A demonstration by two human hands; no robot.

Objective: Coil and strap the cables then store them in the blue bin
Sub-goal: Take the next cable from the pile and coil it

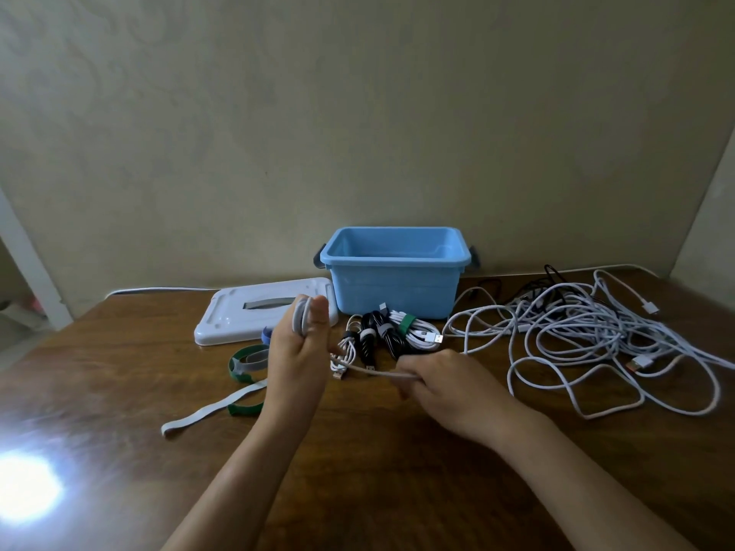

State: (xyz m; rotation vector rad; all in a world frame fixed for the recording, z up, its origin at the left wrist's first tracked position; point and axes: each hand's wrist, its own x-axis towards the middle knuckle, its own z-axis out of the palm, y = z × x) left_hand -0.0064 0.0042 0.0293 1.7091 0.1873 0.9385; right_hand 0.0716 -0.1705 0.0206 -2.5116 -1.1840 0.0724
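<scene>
On the brown worktop [358,451] the blue bin [393,272] stands open and looks empty, though its floor is hidden. A big tangle of loose cables [588,336] still waits at right. Four strapped bundles [382,336] lie before the bin, unstored. The left hand [296,351] holds coils of white cable [300,315] wound around its fingers; the right hand [441,379] pinches the trailing length. Spare straps [246,363] lie at left.

No readable text, label, brand, number or sign shows on anything in view.
</scene>
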